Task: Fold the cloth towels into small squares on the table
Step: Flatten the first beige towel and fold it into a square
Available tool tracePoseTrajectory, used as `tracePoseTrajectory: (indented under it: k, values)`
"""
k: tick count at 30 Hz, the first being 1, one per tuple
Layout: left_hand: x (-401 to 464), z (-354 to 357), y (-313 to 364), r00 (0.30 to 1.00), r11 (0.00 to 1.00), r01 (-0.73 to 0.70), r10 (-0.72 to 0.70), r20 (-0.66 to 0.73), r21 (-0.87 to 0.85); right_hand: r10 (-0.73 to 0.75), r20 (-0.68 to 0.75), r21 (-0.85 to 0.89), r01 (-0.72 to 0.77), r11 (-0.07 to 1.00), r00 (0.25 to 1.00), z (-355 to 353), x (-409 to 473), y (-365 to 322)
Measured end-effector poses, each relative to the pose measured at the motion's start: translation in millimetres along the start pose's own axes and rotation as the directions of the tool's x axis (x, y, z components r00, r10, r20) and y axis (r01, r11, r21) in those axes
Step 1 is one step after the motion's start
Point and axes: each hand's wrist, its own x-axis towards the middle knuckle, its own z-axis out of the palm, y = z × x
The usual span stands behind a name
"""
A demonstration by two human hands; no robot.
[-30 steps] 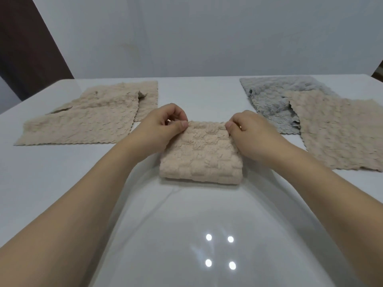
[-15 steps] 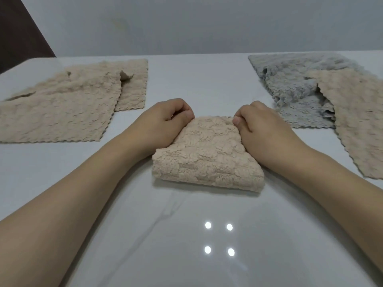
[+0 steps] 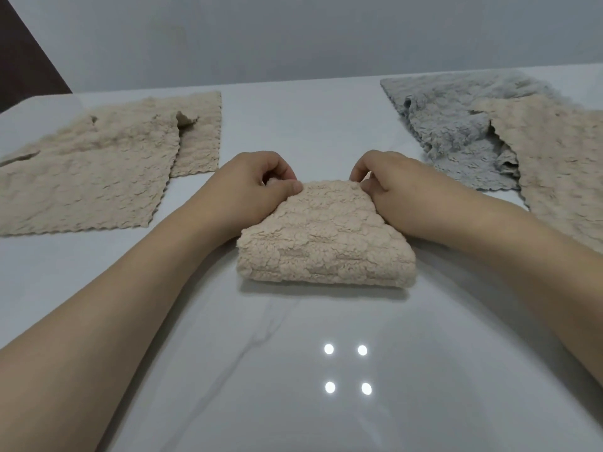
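A beige fluffy towel (image 3: 326, 243), folded into a thick small pad, lies in the middle of the white table (image 3: 293, 370). My left hand (image 3: 251, 187) pinches its far left corner between thumb and curled fingers. My right hand (image 3: 394, 184) pinches the far right corner the same way. The pad's near folded edge faces me; its far edge looks slightly lifted between my hands.
Two flat beige towels (image 3: 91, 171) overlap at the left of the table. At the right, a grey towel (image 3: 456, 125) lies partly under another beige towel (image 3: 561, 164). A grey wall stands behind the table's far edge.
My hands have drawn closer together at the pad's far edge and pulled it slightly towards me. The view has tilted and shifted.
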Motion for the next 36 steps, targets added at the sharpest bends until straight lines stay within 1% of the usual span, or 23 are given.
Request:
tracePoseTrajectory:
  k: [3, 5, 6, 9, 11, 13, 14, 16, 18, 20, 22, 24, 25, 26, 29, 31, 36]
  values:
    - [-2.4, 3.4, 4.2, 1.0, 1.0, -0.003, 0.002, -0.009, -0.015, 0.014, 0.042, -0.036, -0.013, 0.999, 0.999, -5.5, 6.2, -0.3]
    - [-4.4, 7.1, 7.2, 1.0, 1.0, -0.022, 0.022, -0.013, -0.009, 0.022, 0.015, -0.095, -0.021, 0.995, 1.0, -13.0, 8.6, -1.0]
    - [-5.1, 8.9, 8.5, 0.999, 0.999, -0.033, 0.033, -0.014, -0.005, 0.03, -0.015, -0.089, -0.032, 0.995, 0.999, -16.0, 9.3, -1.2]
    - [-6.3, 12.4, 10.1, 0.998, 0.998, -0.061, 0.061, -0.015, -0.01, 0.068, -0.096, -0.001, -0.069, 0.998, 0.993, -16.0, 10.1, -5.4]
    - [-6.7, 12.3, 10.3, 0.996, 0.996, -0.084, 0.084, -0.019, -0.004, 0.015, -0.11, -0.086, -0.024, 0.996, 0.994, -5.6, 9.4, -8.7]
    - [-5.6, 11.3, 9.7, 0.995, 0.995, -0.098, 0.098, -0.021, 0.0, -0.084, -0.138, -0.251, 0.047, 0.967, 0.987, 8.4, 6.8, -12.3]
    - [-5.2, 10.5, 9.3, 0.995, 0.995, -0.099, 0.099, -0.019, -0.004, -0.123, -0.156, -0.306, 0.07, 0.95, 0.98, 13.3, 5.1, -14.2]
    - [-4.6, 10.0, 9.2, 0.996, 0.996, -0.083, 0.082, -0.022, -0.038, -0.159, -0.174, -0.337, 0.093, 0.937, 0.972, 16.6, 3.6, -14.4]
    - [-4.2, 9.7, 11.3, 0.999, 0.994, -0.024, 0.021, -0.03, -0.104, -0.142, -0.151, -0.301, 0.092, 0.949, 0.978, 14.3, 3.0, -13.4]
    - [-3.9, 7.1, 14.9, 0.996, 0.974, 0.077, -0.083, -0.016, -0.212, -0.121, -0.11, -0.268, 0.088, 0.959, 0.987, 10.9, 3.9, -11.5]
    - [-5.5, 1.7, 21.3, 0.981, 0.9, 0.192, -0.184, 0.06, -0.391, -0.125, -0.094, -0.271, 0.095, 0.958, 0.988, 11.0, 5.9, -8.0]
    - [-6.4, -2.8, 27.4, 0.959, 0.81, 0.28, -0.219, 0.178, -0.515, -0.143, -0.128, -0.249, 0.107, 0.963, 0.981, 12.5, 7.8, -3.1]
    - [-6.8, -3.8, 29.7, 0.949, 0.79, 0.31, -0.225, 0.221, -0.529, -0.15, -0.157, -0.228, 0.112, 0.967, 0.976, 12.5, 8.6, -0.3]
    - [-7.4, -4.2, 31.5, 0.943, 0.792, 0.324, -0.227, 0.243, -0.517, -0.153, -0.191, -0.202, 0.114, 0.973, 0.97, 11.9, 9.5, 2.5]
    - [-7.2, -3.9, 32.3, 0.956, 0.873, 0.262, -0.176, 0.235, -0.411, -0.128, -0.275, -0.118, 0.098, 0.988, 0.953, 10.0, 11.7, 10.1]
    - [-7.1, -4.9, 31.7, 0.962, 0.897, 0.226, -0.145, 0.231, -0.379, -0.096, -0.294, -0.092, 0.072, 0.993, 0.951, 10.4, 12.0, 12.1]
    - [-8.9, -5.9, 33.0, 0.956, 0.92, 0.215, -0.13, 0.263, -0.326, 0.0, -0.326, -0.033, -0.011, 0.999, 0.945, 9.6, 13.5, 12.8]
